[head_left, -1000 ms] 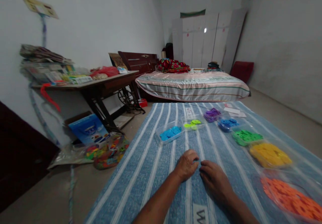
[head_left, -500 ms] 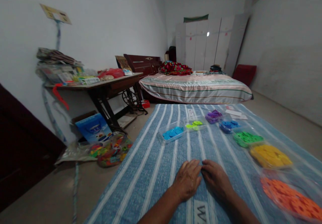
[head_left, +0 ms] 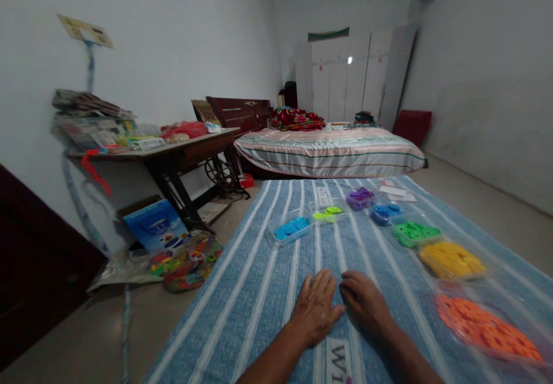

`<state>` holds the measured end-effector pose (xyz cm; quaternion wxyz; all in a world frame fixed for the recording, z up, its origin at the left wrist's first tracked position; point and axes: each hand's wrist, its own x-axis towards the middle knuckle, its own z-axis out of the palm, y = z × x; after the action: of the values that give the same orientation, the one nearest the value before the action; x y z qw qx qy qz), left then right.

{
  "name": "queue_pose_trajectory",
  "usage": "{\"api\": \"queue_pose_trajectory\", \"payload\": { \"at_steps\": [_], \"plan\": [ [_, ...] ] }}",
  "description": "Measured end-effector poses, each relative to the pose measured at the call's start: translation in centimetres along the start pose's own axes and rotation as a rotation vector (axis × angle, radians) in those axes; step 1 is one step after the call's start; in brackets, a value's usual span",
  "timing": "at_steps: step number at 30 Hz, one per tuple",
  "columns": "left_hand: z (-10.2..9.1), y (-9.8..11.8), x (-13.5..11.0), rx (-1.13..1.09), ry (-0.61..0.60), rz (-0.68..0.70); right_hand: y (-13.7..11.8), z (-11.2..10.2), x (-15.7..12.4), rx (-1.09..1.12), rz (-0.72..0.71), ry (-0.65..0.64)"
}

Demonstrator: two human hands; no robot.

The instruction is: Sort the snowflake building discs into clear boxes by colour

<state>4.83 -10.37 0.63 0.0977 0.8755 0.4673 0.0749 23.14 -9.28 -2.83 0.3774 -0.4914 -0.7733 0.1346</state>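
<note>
My left hand (head_left: 317, 306) lies palm down on the blue striped cloth (head_left: 242, 315), its fingers stretched forward and its thumb out to the right. Just beside it, my right hand (head_left: 365, 303) rests on the same cloth, fingers loosely bent and pointing left, with nothing seen in them. Beyond both hands stand clear plastic boxes of small flat pieces: light blue pieces (head_left: 292, 228), lime pieces (head_left: 330, 212) and purple pieces (head_left: 360, 197). Down the right side follow dark blue pieces (head_left: 386, 212), green pieces (head_left: 417, 232), yellow pieces (head_left: 451, 258) and orange pieces (head_left: 486, 326).
White cards (head_left: 393, 192) lie at the cloth's far right. To the left, a cluttered sewing-machine table (head_left: 173, 149) stands by the wall, with a blue box (head_left: 155, 225) and bags of colourful pieces (head_left: 190, 266) on the floor. Behind is a bed (head_left: 328, 148).
My left hand has flattened, its fingers spread a little and its thumb moved out. The hands' fingertips have parted slightly. The view has shifted slightly right.
</note>
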Motion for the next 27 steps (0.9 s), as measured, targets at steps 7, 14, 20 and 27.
{"api": "queue_pose_trajectory", "payload": {
  "at_steps": [7, 14, 20, 27],
  "plan": [
    [-0.57, 0.31, -0.07, -0.007, -0.013, -0.022, 0.22, 0.22, -0.05, 0.016, 0.016, 0.017],
    [0.15, -0.08, 0.00, 0.004, 0.036, -0.014, -0.02, -0.04, 0.13, 0.019, 0.013, 0.009],
    [-0.07, 0.13, 0.26, 0.007, 0.007, -0.029, 0.01, -0.11, 0.23, 0.015, -0.001, 0.021],
    [0.14, 0.05, 0.33, 0.015, 0.060, -0.018, 0.17, 0.04, 0.09, 0.010, 0.011, 0.048]
  ]
}}
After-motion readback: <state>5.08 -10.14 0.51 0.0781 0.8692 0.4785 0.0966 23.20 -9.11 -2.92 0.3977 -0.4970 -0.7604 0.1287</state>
